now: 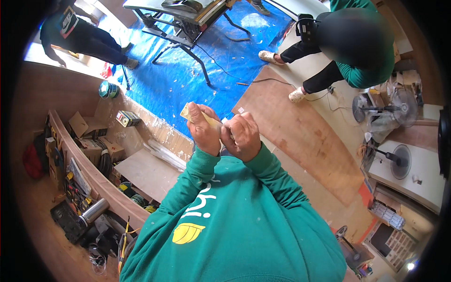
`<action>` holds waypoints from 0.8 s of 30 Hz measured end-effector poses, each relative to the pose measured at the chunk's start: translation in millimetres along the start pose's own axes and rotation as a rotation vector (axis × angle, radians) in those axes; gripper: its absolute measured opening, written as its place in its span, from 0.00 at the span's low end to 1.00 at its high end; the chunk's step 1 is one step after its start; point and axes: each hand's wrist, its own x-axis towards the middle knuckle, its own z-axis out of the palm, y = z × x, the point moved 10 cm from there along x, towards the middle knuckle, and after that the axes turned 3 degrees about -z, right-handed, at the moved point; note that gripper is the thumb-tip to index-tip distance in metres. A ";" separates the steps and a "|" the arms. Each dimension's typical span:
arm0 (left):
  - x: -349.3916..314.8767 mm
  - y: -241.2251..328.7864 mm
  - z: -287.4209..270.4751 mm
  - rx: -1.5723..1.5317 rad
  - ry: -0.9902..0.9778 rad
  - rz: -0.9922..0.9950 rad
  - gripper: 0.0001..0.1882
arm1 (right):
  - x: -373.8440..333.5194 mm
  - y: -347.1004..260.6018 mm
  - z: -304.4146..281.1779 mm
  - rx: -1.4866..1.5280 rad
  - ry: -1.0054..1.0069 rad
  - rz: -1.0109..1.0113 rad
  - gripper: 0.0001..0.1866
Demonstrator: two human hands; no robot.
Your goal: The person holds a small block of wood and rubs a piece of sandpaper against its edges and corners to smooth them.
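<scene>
Head view: a green sweatshirt (263, 225) fills the lower part. Just past it, the left hand (204, 132) holds a pale yellow strip (185, 110), fingers closed on it, the thumb along its face and one end poking out toward the upper left. Close beside, the right hand (241, 135) has its fingers curled in at the strip's other end; whether they grip it, I cannot tell. Off to the left are a tan board (148, 171) and cardboard boxes (89, 127); to the right, a brown plywood sheet (300, 138) lies flat. Farther off, a blue tarp (169, 84) spreads under a dark-legged desk (150, 4), between a person in dark clothes (84, 40) and a person in green (378, 73).
</scene>
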 end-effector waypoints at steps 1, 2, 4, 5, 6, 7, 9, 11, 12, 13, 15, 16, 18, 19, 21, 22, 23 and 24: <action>-0.8 3.0 1.7 0.001 -0.001 -0.002 0.28 | -3.8 -1.1 0.3 -0.001 0.000 0.002 0.06; -1.5 -0.9 2.2 -0.078 0.006 -0.066 0.27 | -10.2 7.8 2.8 0.141 0.003 0.104 0.05; -0.7 -4.1 1.0 -0.155 0.014 -0.125 0.26 | -14.0 13.9 4.9 0.288 0.009 0.202 0.04; 0.2 -5.5 4.9 -0.150 -0.033 -0.150 0.25 | -14.5 18.3 3.0 0.329 0.019 0.265 0.04; 0.2 -7.6 8.9 -0.145 -0.080 -0.177 0.24 | -15.4 22.2 2.0 0.371 0.027 0.328 0.03; 0.8 -8.9 8.1 -0.145 -0.079 -0.175 0.24 | -17.3 26.2 4.2 0.417 0.024 0.400 0.03; 2.2 -16.2 5.4 -0.125 -0.068 -0.201 0.24 | -9.6 18.2 -0.6 0.386 0.010 0.315 0.03; 4.5 -20.7 2.5 -0.120 -0.056 -0.237 0.24 | -2.6 7.6 -4.3 0.354 -0.004 0.231 0.03; 6.1 -24.2 1.2 -0.115 -0.047 -0.273 0.24 | 0.6 1.5 -6.0 0.357 -0.013 0.199 0.03; 13.3 -28.4 -4.1 -0.116 -0.048 -0.271 0.24 | 3.1 -3.8 -7.7 0.359 -0.022 0.164 0.02; 24.8 -55.3 -18.8 -0.252 -0.018 -0.477 0.24 | 2.1 0.0 -8.8 0.467 -0.001 0.208 0.02; 28.7 -53.5 -23.0 -0.252 -0.022 -0.477 0.24 | 0.1 3.7 -8.5 0.575 0.020 0.253 0.03; 30.0 -44.8 -16.5 -0.301 -0.129 -0.491 0.25 | -14.1 21.5 -6.6 0.702 -0.011 0.476 0.06; 26.7 -37.4 -6.7 -0.286 -0.136 -0.496 0.25 | -17.0 30.4 0.0 0.623 -0.146 0.540 0.09; 19.1 -31.8 7.0 -0.283 -0.152 -0.513 0.25 | -27.9 45.9 12.5 0.474 -0.315 0.680 0.11; 15.2 -30.5 14.0 -0.281 -0.174 -0.533 0.25 | -26.0 45.7 15.7 0.474 -0.314 0.679 0.11; 13.1 -29.0 16.1 -0.264 -0.163 -0.541 0.26 | -8.9 35.0 6.3 0.464 -0.167 0.517 0.06; 14.0 -33.1 14.4 -0.264 -0.162 -0.542 0.26 | 3.2 23.1 -6.5 0.453 -0.024 0.357 0.07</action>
